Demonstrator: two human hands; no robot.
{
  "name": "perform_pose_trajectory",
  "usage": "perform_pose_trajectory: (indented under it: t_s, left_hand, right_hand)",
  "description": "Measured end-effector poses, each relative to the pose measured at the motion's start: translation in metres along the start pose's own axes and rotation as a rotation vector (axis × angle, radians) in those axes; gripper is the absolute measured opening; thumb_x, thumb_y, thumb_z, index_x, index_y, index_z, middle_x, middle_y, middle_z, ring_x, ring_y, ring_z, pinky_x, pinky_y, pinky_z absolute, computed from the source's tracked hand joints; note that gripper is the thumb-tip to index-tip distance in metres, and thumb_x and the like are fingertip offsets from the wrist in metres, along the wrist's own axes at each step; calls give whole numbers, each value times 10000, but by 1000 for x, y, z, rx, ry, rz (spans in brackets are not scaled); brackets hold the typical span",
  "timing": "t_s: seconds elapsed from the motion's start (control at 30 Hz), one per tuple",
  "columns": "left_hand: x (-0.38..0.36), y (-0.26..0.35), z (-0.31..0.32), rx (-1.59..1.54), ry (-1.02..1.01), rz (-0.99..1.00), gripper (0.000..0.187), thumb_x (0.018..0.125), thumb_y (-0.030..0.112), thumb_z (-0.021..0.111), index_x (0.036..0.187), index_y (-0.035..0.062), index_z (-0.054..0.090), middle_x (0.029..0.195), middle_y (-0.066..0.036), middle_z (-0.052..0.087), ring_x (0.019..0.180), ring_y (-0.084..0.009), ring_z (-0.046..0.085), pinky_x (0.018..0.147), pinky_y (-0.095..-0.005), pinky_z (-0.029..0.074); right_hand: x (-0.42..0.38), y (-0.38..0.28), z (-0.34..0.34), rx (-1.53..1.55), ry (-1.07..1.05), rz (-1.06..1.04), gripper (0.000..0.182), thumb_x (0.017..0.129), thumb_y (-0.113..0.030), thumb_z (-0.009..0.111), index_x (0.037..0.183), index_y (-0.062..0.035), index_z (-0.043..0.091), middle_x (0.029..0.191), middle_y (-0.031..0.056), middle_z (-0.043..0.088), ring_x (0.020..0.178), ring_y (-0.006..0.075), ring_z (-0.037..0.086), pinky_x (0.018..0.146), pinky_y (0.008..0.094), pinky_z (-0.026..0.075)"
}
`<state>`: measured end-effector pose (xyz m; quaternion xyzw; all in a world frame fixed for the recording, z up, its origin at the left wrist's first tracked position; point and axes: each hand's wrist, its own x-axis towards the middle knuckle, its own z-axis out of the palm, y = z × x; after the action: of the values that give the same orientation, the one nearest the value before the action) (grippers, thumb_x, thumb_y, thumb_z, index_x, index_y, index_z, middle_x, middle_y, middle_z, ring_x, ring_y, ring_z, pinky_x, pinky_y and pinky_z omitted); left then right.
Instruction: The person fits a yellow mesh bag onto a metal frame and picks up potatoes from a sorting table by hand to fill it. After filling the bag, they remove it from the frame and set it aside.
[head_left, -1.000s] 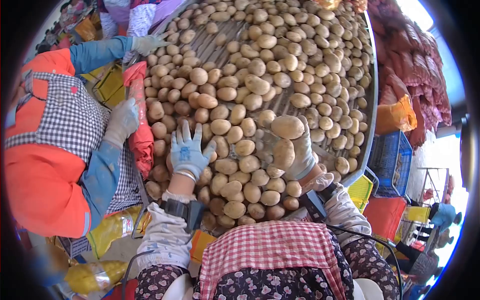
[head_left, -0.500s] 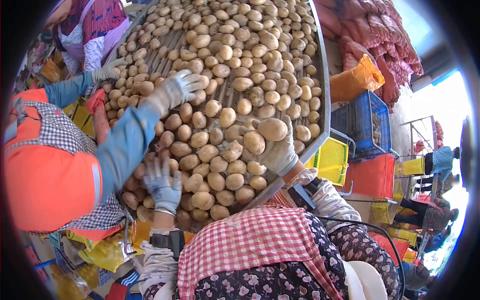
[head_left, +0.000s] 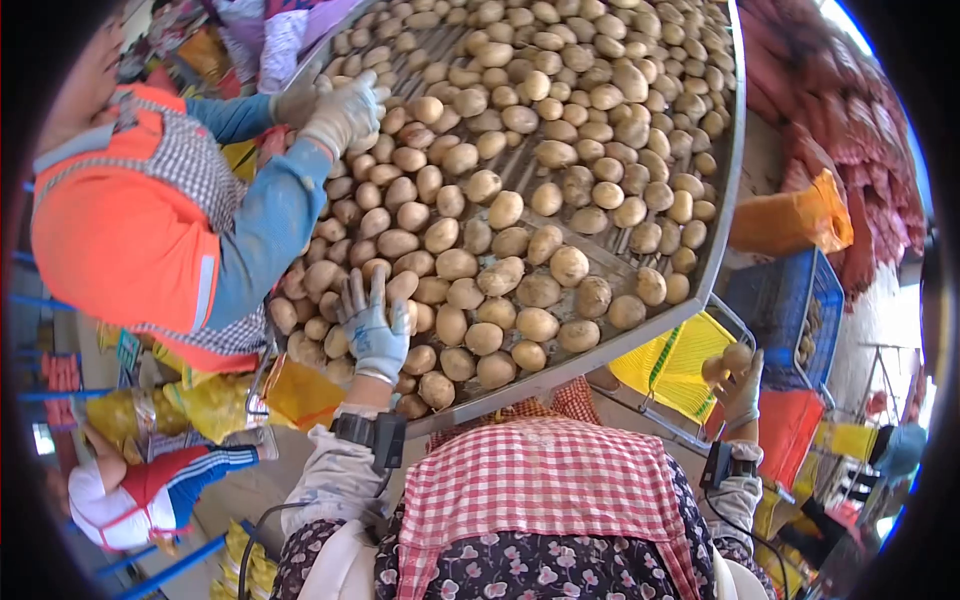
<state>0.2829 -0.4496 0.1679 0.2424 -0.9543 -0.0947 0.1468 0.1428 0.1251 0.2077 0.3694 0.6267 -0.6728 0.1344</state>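
Many brown potatoes point(head_left: 487, 338) lie spread over a metal sorting table point(head_left: 560, 375). My left hand point(head_left: 378, 330), in a pale glove with a blue palm coating, rests on potatoes near the front edge, its fingers spread. Off the table's right side, my right hand point(head_left: 743, 400), also gloved, is closed around potatoes point(head_left: 736, 357); two show between the fingers. That hand is beside a yellow mesh bag point(head_left: 668, 362) held open on a metal frame. A blue crate point(head_left: 822, 300) stands just behind the hand.
At the left, a co-worker in an orange vest point(head_left: 130, 240) has both gloved hands point(head_left: 345, 110) over the potatoes. Red sacks point(head_left: 835, 110) are stacked at the right, near an orange bag point(head_left: 800, 218). A yellow bag point(head_left: 220, 405) hangs at the lower left.
My right hand has carried two potatoes from the table out to the right, beside the yellow mesh bag. The co-worker's hands have come together. The view has shifted.
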Motion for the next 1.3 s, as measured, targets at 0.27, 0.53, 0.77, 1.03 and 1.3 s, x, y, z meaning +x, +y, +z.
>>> perform_pose_trajectory:
  t_s: [0.27, 0.53, 0.77, 1.03, 1.3]
  left_hand:
    - [-68, -6, 7, -1, -37, -92, 696, 946, 479, 426, 1494, 74, 281, 1460, -204, 373, 1378, -404, 291, 1152, -530, 174]
    - [-58, 10, 0, 54, 40, -77, 631, 946, 459, 404, 1411, 33, 402, 1401, -223, 440, 1330, -390, 367, 1142, -527, 191]
    - [-59, 11, -2, -52, 92, -69, 603, 936, 428, 459, 1387, 29, 437, 1399, -224, 448, 1326, -397, 381, 1133, -537, 209]
    - [-8, 28, -6, -33, 119, 126, 717, 890, 458, 566, 1457, 71, 361, 1501, -231, 307, 1397, -421, 268, 1130, -584, 182]
    - [26, 8, -4, 107, -13, -88, 725, 789, 494, 646, 1384, 120, 466, 1441, -222, 384, 1374, -416, 277, 1128, -570, 182]
  right_hand:
    - [65, -3, -2, -66, 217, -604, 505, 967, -199, 545, 1431, -64, 398, 1409, 95, 467, 1263, 212, 476, 1080, 363, 349]
    - [-36, -149, 205, -1232, -301, -1792, 558, 774, -63, 645, 1319, -61, 525, 1341, 186, 523, 1180, 373, 547, 1033, 450, 418]
    - [-20, -64, 380, -1191, -438, -1870, 474, 800, -239, 634, 1236, -74, 546, 1318, 166, 517, 1236, 354, 477, 993, 466, 424]
    - [-47, 14, 330, -1310, -596, -1523, 711, 797, -434, 662, 1382, -83, 463, 1422, 212, 439, 1281, 407, 434, 1050, 515, 357]
    - [-50, 5, 386, -1527, -657, -1611, 747, 801, -539, 610, 1385, -100, 454, 1448, 199, 398, 1358, 408, 331, 1118, 493, 281]
